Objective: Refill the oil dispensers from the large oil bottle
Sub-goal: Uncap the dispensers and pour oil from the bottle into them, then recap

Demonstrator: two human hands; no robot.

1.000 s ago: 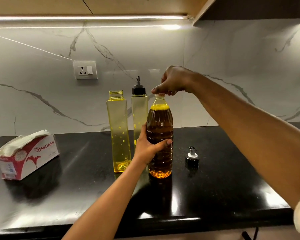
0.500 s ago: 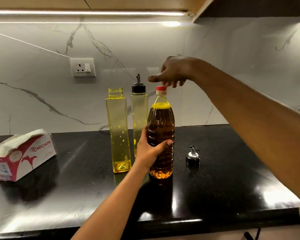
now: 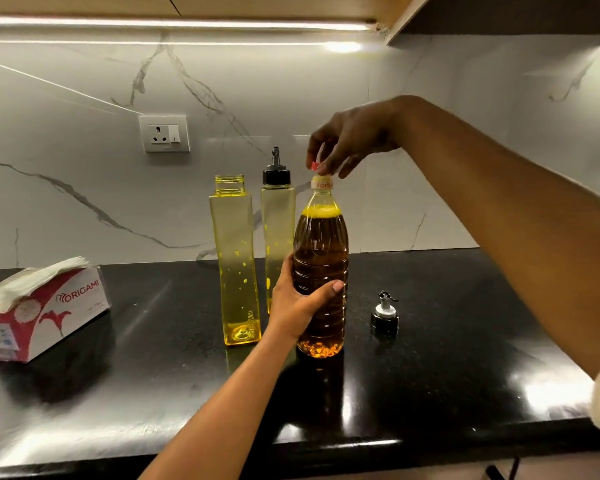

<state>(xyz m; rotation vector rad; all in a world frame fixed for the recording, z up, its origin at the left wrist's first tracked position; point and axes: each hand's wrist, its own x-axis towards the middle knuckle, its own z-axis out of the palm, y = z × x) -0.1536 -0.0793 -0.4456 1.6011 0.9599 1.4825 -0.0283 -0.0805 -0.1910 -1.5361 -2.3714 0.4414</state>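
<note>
The large oil bottle (image 3: 321, 271), nearly full of amber oil, stands upright on the black counter (image 3: 447, 375). My left hand (image 3: 298, 299) grips its middle. My right hand (image 3: 347, 140) is over the bottle's neck and pinches the red cap (image 3: 314, 165) with its fingertips. Left of the bottle stands an uncapped yellow dispenser (image 3: 236, 261), almost empty. Behind it is a second dispenser (image 3: 278, 220) with its black spout lid on. A loose spout lid (image 3: 384, 315) sits on the counter to the right.
An Origami tissue box (image 3: 42, 310) lies at the counter's left. A wall socket (image 3: 164, 133) is on the marble backsplash. The counter's front edge runs along the bottom, and a cabinet overhangs at the top.
My right hand lifted off the cap half a second ago and has come back down onto it. My left hand has kept its hold on the bottle, which has not moved.
</note>
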